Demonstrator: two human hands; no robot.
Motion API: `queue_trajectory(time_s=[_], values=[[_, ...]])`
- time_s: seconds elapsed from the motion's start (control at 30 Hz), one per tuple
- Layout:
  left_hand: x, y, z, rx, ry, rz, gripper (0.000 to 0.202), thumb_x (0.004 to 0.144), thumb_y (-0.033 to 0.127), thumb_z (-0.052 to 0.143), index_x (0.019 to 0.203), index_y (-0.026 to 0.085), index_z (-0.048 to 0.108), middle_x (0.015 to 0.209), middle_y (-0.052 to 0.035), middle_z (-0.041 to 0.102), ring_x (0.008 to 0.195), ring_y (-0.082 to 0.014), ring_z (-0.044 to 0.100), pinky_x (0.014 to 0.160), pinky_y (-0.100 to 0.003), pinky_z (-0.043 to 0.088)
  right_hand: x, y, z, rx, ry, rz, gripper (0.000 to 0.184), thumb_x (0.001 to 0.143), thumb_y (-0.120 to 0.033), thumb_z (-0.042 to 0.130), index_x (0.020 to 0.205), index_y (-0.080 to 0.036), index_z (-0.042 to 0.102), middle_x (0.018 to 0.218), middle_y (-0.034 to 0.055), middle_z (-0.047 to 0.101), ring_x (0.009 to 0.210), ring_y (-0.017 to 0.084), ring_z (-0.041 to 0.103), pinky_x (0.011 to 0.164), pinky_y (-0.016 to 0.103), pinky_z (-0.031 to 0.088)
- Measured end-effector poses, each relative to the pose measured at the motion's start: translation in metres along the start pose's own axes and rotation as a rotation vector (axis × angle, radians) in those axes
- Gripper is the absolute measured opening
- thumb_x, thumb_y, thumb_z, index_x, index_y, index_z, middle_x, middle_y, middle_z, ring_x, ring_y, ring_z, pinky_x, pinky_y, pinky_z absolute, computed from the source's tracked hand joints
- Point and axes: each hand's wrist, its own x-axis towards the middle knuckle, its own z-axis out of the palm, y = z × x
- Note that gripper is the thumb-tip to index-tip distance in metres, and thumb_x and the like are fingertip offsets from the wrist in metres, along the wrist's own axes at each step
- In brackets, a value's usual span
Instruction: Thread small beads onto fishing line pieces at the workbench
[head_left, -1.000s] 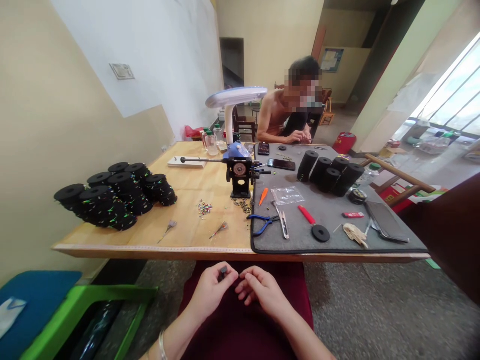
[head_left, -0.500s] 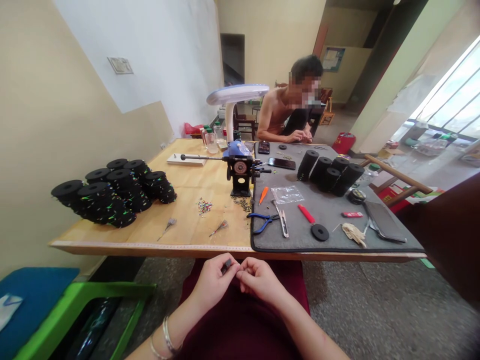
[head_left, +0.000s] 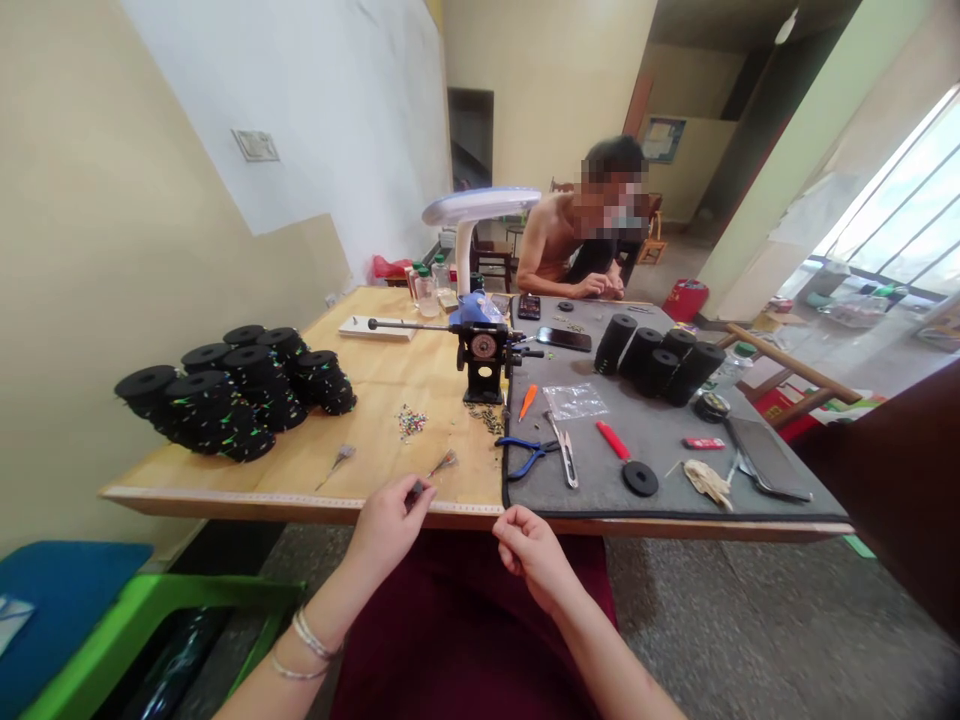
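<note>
My left hand (head_left: 390, 525) is raised at the wooden table's front edge (head_left: 300, 497), its fingers pinched on a small dark piece (head_left: 415, 492). My right hand (head_left: 531, 553) hovers over my dark red lap, fingers curled in a pinch; what it holds, if anything, is too small to see. Just beyond my left hand a small tuft-like item (head_left: 444, 461) lies on the wood, with a second one (head_left: 340, 459) further left. A scatter of tiny coloured beads (head_left: 409, 419) sits behind them.
Stacked black spools (head_left: 232, 388) fill the table's left. A hand-crank winder (head_left: 482, 350) and lamp (head_left: 480, 207) stand mid-table. The grey mat (head_left: 660, 440) holds blue pliers (head_left: 529, 449), snips, red-handled tool, black rolls (head_left: 660, 353), phones. Another person sits at the far end.
My hands have separated: the left rose from my lap to the table edge with the dark piece, the right stayed low and drew slightly right. The view tilted down a little.
</note>
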Motion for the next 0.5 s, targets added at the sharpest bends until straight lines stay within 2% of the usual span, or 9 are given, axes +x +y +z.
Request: queue_trajectory(time_s=[0.1, 0.23, 0.4, 0.5], values=[[0.009, -0.012, -0.004, 0.177, 0.022, -0.054, 0.029, 0.086, 0.033, 0.047, 0.101, 0.014, 0.062, 0.086, -0.0093, 0.069, 0.079, -0.0239, 0.065, 0.071, -0.032, 0.047, -0.001, 0.005, 0.000, 0.013, 0.034, -0.022, 0.037, 0.068, -0.049, 0.071, 0.071, -0.018, 0.050, 0.036, -0.0109, 0.042, 0.033, 0.003, 0.024, 0.036, 0.017, 0.014], [0.023, -0.019, -0.002, 0.248, 0.089, -0.060, 0.036, 0.082, 0.021, 0.050, 0.115, 0.009, 0.057, 0.105, -0.0170, 0.066, 0.097, -0.0276, 0.063, 0.085, -0.038, 0.046, -0.002, 0.016, 0.001, 0.044, 0.046, -0.052, 0.040, 0.069, -0.052, 0.072, 0.071, -0.019, 0.049, 0.035, -0.0125, 0.037, 0.032, 0.003, 0.021, 0.035, 0.017, 0.012], [0.039, -0.016, 0.005, 0.262, 0.132, -0.020, 0.047, 0.077, 0.006, 0.048, 0.124, 0.005, 0.051, 0.111, -0.0182, 0.065, 0.103, -0.0266, 0.061, 0.090, -0.036, 0.047, -0.001, 0.030, 0.005, 0.082, 0.012, -0.040, 0.046, 0.066, -0.058, 0.073, 0.071, -0.020, 0.047, 0.031, -0.0146, 0.031, 0.029, 0.002, 0.015, 0.033, 0.017, 0.008], [0.043, -0.015, 0.002, 0.270, 0.183, 0.008, 0.053, 0.075, 0.001, 0.046, 0.127, 0.008, 0.048, 0.119, -0.0160, 0.061, 0.108, -0.0240, 0.059, 0.093, -0.034, 0.046, 0.001, 0.035, 0.004, 0.067, -0.024, -0.005, 0.053, 0.059, -0.066, 0.072, 0.070, -0.021, 0.045, 0.028, -0.0153, 0.029, 0.027, 0.002, 0.014, 0.032, 0.017, 0.008]])
